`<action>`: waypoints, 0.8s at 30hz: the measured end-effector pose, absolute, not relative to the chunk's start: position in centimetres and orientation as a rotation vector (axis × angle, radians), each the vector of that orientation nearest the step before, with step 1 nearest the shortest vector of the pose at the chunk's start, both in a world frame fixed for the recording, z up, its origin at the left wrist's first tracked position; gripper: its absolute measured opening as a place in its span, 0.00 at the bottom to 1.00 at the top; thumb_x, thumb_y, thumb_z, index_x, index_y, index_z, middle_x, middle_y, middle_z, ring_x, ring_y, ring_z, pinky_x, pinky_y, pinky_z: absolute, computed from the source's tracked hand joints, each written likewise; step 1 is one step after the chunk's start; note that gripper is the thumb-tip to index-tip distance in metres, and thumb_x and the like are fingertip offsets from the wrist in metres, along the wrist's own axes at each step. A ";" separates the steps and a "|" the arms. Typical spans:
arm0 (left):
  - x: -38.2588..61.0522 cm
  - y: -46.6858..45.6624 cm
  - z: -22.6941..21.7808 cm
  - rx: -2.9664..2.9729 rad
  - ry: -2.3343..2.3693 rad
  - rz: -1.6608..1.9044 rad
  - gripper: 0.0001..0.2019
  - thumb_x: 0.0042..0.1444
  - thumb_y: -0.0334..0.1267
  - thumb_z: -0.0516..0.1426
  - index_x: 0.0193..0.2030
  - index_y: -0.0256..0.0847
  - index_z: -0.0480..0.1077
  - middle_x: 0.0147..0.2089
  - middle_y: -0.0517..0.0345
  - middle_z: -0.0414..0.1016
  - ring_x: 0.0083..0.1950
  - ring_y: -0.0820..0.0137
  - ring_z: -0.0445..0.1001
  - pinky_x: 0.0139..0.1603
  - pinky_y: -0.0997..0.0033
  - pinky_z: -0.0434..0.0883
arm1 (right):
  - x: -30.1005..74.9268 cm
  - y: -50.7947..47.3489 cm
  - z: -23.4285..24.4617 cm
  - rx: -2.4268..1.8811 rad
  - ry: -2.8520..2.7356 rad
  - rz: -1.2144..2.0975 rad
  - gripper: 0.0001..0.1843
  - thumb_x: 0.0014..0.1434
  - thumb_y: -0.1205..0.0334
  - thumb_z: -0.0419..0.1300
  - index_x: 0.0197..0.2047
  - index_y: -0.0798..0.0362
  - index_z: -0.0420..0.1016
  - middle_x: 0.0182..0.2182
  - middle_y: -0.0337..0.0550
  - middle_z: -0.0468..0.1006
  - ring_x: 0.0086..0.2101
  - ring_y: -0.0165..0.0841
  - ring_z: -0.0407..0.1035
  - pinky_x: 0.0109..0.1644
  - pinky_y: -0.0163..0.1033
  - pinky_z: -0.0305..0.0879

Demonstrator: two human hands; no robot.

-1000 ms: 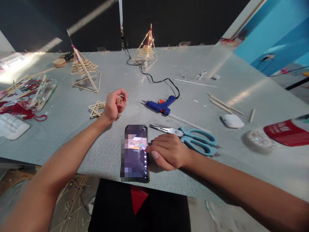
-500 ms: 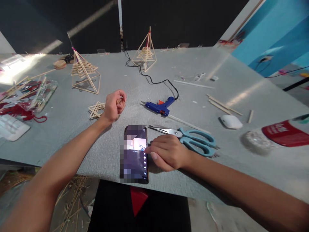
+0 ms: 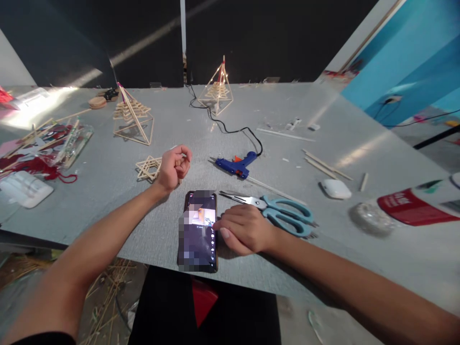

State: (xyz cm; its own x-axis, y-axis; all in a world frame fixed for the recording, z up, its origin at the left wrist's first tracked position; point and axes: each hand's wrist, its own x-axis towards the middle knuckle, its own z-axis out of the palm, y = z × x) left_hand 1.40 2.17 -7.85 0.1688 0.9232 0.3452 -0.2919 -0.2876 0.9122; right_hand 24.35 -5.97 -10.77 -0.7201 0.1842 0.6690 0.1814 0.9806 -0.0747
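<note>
A black phone (image 3: pixel 198 235) with a lit screen lies flat near the table's front edge. My right hand (image 3: pixel 244 229) rests beside its right side, fingers curled under, the forefinger touching the screen's edge. My left hand (image 3: pixel 173 167) hovers farther back as a loose fist, with nothing visible in it, just right of a flat star-shaped stick piece (image 3: pixel 147 167). Teal-handled scissors (image 3: pixel 278 214) lie right behind my right hand.
A blue glue gun (image 3: pixel 235 164) with a black cord lies mid-table. Two stick pyramids (image 3: pixel 132 116) (image 3: pixel 217 88) stand farther back. Loose sticks (image 3: pixel 323 163), a white case (image 3: pixel 335 189), a red-labelled bottle (image 3: pixel 413 206) sit right; red yarn and packets (image 3: pixel 39 148) left.
The view has tilted, shifting the table slightly. The picture on the phone screen changed. Both hands stay almost where they were.
</note>
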 end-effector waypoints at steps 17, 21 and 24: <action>1.2 2.6 -8.1 1.316 0.756 1.272 0.12 0.53 0.48 0.53 0.28 0.41 0.64 0.16 0.71 0.43 0.17 0.77 0.39 0.19 0.76 0.42 | 24.3 -5.9 -10.7 -0.241 -2.378 0.040 0.15 0.69 0.67 0.47 0.35 0.53 0.74 0.21 0.37 0.71 0.21 0.31 0.63 0.27 0.40 0.59; 1.1 2.6 -7.7 1.306 0.731 1.297 0.07 0.51 0.43 0.53 0.30 0.42 0.64 0.16 0.72 0.43 0.17 0.77 0.38 0.18 0.77 0.42 | 24.3 -5.9 -10.8 -0.245 -2.378 0.028 0.15 0.69 0.67 0.47 0.36 0.53 0.74 0.22 0.37 0.72 0.21 0.31 0.63 0.27 0.39 0.59; 1.0 2.5 -7.2 1.282 0.732 1.326 0.06 0.49 0.39 0.52 0.34 0.42 0.65 0.16 0.72 0.44 0.17 0.77 0.38 0.18 0.77 0.42 | 24.3 -5.9 -10.9 -0.234 -2.367 0.022 0.14 0.69 0.67 0.48 0.36 0.53 0.74 0.22 0.37 0.73 0.22 0.31 0.64 0.27 0.39 0.60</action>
State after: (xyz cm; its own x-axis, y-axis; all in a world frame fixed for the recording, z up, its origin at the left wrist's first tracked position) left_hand 1.03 2.53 -7.21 0.1830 0.9461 0.2674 -0.2780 -0.2111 0.9371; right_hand 24.35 -5.95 -10.94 -0.7059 0.1752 0.6863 0.1625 0.9831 -0.0839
